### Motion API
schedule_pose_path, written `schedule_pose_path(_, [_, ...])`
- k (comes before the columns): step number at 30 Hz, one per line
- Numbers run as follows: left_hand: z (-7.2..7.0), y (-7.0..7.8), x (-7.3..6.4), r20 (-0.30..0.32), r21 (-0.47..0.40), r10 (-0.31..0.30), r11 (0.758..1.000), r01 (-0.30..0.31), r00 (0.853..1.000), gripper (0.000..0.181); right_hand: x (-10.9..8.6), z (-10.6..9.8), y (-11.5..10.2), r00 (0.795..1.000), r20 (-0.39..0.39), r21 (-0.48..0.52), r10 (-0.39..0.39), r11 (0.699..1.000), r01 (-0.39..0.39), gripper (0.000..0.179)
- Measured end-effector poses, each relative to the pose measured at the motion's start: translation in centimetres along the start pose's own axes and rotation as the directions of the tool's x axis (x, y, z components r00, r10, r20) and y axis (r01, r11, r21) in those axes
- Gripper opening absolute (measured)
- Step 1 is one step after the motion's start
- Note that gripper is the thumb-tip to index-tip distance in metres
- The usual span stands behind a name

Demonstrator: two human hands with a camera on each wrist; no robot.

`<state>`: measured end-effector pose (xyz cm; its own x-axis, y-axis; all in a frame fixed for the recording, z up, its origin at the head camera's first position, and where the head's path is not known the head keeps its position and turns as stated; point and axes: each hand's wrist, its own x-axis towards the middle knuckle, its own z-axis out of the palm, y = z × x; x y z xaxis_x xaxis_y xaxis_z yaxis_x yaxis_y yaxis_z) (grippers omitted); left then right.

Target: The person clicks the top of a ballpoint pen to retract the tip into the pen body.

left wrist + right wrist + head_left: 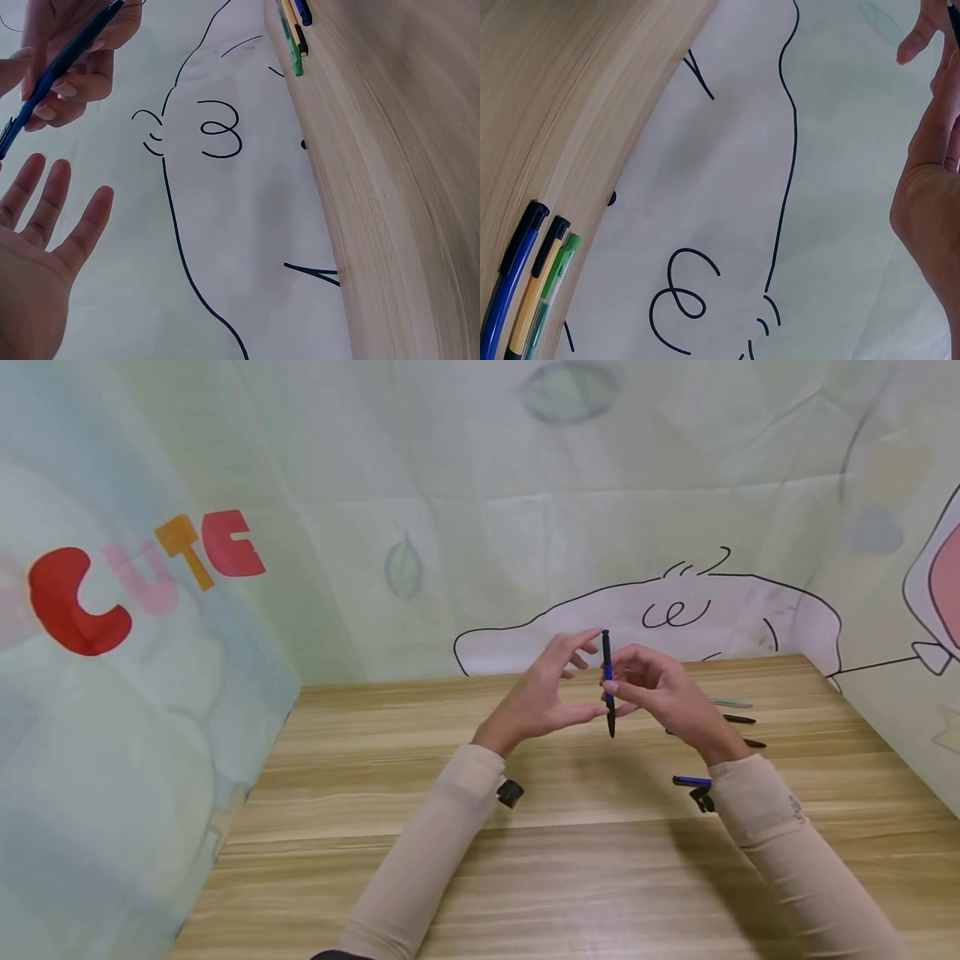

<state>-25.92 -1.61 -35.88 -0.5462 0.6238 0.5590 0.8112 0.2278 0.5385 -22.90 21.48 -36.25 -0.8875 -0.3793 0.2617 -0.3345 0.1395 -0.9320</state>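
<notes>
Slim blue-and-black pen (pixel 607 652) nearly upright, tapered end down, raised above the wood-grain worktop (pixel 360 827) toward its far edge. Right hand (pixel 670 695) pinches its barrel. Left hand (pixel 534 695) spread, forefinger by the pen's top, thumb by its lower part; contact unclear. Near the worktop's far right corner, in a row: black-capped blue pen (pixel 510 289), black-ended yellow pen (pixel 538 289), clear-and-green pen (pixel 555 281), the last closest to the far edge.

Head view highest — tabletop (pixel 585 877) in all
</notes>
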Motion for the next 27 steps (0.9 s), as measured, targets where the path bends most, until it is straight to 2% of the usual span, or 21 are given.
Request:
schedule_pose_path(6, [0.5, -0.13, 0.32, -0.008, -0.003, 0.018, 1.0, -0.018, 1.0, 0.108, 0.14, 0.26, -0.2, 1.0, -0.004, 0.021, 0.002, 1.0, -0.002, 0.035])
schedule_pose_path(14, [0.88, -0.34, 0.62, -0.006, -0.004, 0.035, 0.999, -0.035, 0.999, 0.113, 0.27, 0.45, -0.33, 1.0, -0.025, 0.026, 0.01, 1.0, -0.009, 0.03])
schedule_pose_path(27, [1.04, -0.08, 0.8, 0.019, 0.003, -0.003, 1.0, 0.003, 1.0, 0.109, 0.3, 0.47, -0.18, 0.998, -0.047, 0.083, 0.029, 0.996, -0.025, 0.028])
